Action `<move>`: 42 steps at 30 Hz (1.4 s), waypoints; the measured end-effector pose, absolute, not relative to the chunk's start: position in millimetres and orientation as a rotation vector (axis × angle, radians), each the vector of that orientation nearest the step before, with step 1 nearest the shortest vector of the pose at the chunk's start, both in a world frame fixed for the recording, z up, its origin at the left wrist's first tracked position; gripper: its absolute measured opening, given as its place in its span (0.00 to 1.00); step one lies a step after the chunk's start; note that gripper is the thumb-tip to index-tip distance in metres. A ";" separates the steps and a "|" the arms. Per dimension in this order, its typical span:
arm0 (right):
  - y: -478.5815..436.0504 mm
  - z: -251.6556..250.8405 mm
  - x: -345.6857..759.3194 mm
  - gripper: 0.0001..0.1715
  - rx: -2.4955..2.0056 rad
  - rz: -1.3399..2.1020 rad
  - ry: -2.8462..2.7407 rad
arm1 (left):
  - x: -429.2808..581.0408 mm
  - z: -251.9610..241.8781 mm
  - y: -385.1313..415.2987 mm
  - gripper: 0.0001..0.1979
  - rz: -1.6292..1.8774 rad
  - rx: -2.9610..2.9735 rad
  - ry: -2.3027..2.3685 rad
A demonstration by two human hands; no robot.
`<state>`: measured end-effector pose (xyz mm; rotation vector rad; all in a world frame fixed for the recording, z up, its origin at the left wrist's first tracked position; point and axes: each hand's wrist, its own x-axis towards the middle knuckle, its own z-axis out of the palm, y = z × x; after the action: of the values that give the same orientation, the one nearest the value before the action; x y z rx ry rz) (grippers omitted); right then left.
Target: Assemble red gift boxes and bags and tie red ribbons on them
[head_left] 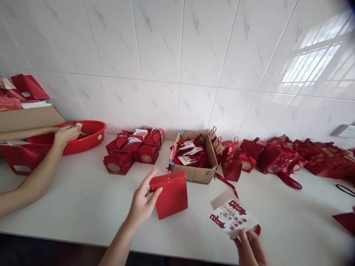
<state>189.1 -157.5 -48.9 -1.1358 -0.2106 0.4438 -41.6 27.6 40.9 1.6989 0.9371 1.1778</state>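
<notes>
My left hand (pixel 141 202) grips a plain red box (pixel 172 198) by its left edge, thumb in front, holding it just above the white table. In my right hand (pixel 251 246), a white printed card (pixel 232 217) with red lettering and cartoon figures is pinched between thumb and fingers. Behind the card is a beige flap, and a bit of red shows by the fingers. Beyond both hands stands an open cardboard box (pixel 202 176) filled with red ribbons and white tags (pixel 188 160). One red ribbon (pixel 227 185) trails over the table from beside it.
Folded red gift boxes (pixel 118 162) cluster against the tiled wall. Red gift bags (pixel 277 157) line the right side. At left, another person's hand (pixel 68 133) reaches into a red basin (pixel 95 142). A red piece (pixel 345 221) shows at the right edge.
</notes>
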 end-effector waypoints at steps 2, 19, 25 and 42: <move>-154.7 -36.4 194.4 0.20 -1.167 0.361 -0.265 | -26.9 33.8 19.6 0.21 1.025 1.751 0.897; -98.4 53.7 209.7 0.28 -1.229 -0.366 -1.546 | 26.9 1.6 13.1 0.12 0.980 1.634 0.691; -66.0 43.9 206.1 0.16 -1.239 0.045 -1.636 | 26.0 -1.5 13.9 0.12 1.030 1.723 0.659; -47.2 7.8 181.1 0.06 -1.144 0.385 -1.175 | 43.3 3.6 16.8 0.22 1.322 1.747 0.602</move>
<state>181.1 -47.2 7.8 -1.1439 -1.1750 0.3848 43.3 16.8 3.6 1.7474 0.6016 1.3223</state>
